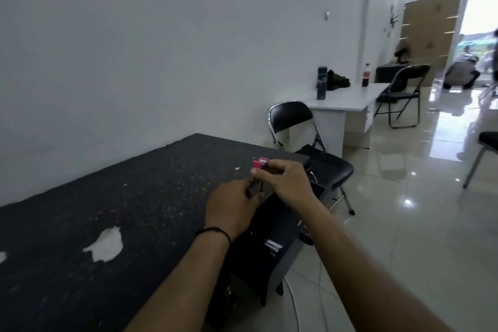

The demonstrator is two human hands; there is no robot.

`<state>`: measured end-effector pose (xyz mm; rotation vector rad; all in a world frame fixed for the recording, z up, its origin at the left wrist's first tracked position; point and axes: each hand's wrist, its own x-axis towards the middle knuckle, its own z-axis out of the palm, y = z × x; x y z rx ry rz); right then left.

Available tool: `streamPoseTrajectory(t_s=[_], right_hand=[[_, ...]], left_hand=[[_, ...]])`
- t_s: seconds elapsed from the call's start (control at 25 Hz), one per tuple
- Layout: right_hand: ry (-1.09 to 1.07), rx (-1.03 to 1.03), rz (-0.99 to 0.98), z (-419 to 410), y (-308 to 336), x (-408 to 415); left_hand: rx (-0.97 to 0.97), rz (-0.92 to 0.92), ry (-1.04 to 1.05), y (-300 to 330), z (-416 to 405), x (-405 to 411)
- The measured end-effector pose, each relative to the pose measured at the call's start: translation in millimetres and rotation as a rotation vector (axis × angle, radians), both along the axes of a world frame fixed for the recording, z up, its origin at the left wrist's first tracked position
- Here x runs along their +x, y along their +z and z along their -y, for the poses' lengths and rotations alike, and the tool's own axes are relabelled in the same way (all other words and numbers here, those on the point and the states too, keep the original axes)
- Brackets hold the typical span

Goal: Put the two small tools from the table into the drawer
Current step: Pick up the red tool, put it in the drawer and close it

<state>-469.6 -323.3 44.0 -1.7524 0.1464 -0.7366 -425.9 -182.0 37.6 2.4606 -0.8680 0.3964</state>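
Together, right hand (287, 183), left hand (229, 210) pinching pink tool (259, 164)

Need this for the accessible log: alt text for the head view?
Both hands, left hand and right hand, hold small red-handled tools together above the right edge of a worn black table. A black folding chair stands beyond.

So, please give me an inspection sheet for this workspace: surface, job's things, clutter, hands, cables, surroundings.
Surface: dark speckled table, white worn patches.
Job's things: small pink-red tool held above the table edge; second tool not distinguishable; open dark drawer below.
Clutter: small white scrap.
Hands: left hand and right hand both closed on the tool.
Cables: white cable on floor.
Surroundings: black folding chair, white desk.
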Motion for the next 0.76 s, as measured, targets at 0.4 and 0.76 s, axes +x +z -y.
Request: streamPoseTrajectory(t_s=[0.4,0.76], right_hand=[[-0.312,-0.317,-0.337,52.0,-69.6,-4.9],[-0.195,-0.892,-0.684,37.6,-77.8,30.8]], left_hand=[[0.280,-0.010,0.040,-48.0,25.6,29.2],[0.294,-0.095,0.014,-53.4,24.4,46.6]])
